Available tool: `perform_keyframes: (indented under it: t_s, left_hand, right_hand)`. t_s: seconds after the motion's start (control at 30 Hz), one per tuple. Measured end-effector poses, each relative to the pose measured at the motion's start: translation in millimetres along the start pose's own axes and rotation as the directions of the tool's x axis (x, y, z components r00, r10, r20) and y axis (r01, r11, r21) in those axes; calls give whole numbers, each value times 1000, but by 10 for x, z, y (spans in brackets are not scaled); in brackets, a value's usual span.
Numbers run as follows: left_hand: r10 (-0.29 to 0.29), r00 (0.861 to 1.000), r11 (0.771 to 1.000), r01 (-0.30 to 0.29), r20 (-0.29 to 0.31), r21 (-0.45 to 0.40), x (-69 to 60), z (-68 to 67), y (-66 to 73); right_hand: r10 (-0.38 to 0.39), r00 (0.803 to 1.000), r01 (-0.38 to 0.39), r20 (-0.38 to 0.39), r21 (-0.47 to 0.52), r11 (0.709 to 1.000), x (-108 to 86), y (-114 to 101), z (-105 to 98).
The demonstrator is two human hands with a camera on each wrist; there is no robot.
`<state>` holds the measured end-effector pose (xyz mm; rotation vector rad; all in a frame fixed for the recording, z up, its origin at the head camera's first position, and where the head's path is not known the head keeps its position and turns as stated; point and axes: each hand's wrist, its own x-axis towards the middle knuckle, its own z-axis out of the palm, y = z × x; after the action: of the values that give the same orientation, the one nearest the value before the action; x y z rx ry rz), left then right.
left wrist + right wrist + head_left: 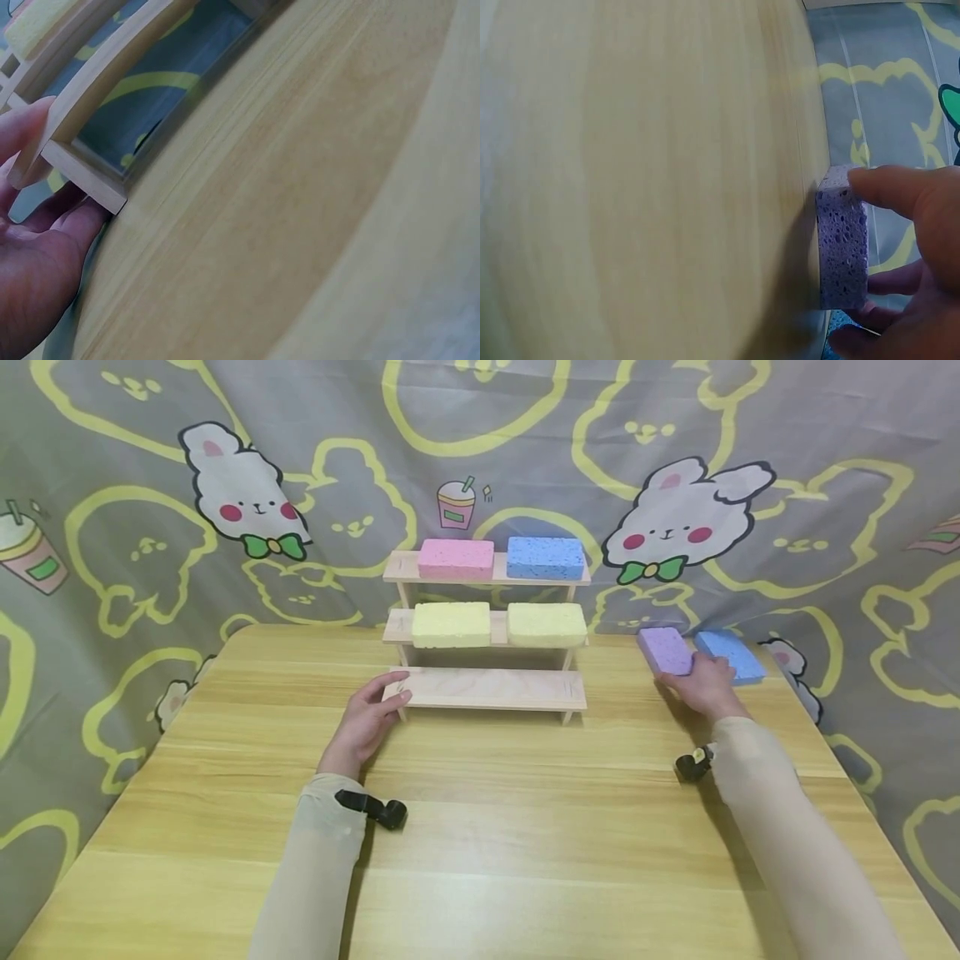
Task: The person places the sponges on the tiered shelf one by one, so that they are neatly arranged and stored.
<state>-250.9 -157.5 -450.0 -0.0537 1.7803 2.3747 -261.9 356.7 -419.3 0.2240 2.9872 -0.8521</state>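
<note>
The right hand (707,687) pinches the purple sponge (665,650) by its near end, thumb against fingers; this sponge lies at the far right of the wooden table (465,843), close to the far edge, so a push away could tip it over; the blue sponge (740,653) lies just to its right, by the fingertips, and might be dragged along; the left hand (363,722) grips the left end of the three-tier wooden rack (487,687); a hard tug there could tilt it, and the two pale yellow sponges (452,625), at the middle board's near edge, would probably slide first.
</note>
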Motion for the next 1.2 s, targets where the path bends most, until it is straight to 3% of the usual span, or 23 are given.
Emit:
perform_keyframes:
  t_s: [0.33, 0.73, 0.97, 1.2]
  left_hand:
    - [-4, 1000, 1000, 4, 5, 14, -1, -2, 2]
    - [-9, 1000, 1000, 9, 11, 16, -10, -11, 9]
    - [-11, 1000, 1000, 11, 11, 12, -22, -22, 6]
    - [-3, 1000, 1000, 3, 29, 19, -26, -8, 17]
  right_hand:
    - [-6, 1000, 7, -9, 8, 1000, -29, 92, -9]
    - [-22, 1000, 21, 17, 60, 998, -223, 80, -97]
    - [-65, 998, 66, -6, 68, 995, -331, 67, -131]
    - [-58, 998, 61, -29, 112, 992, -414, 60, -168]
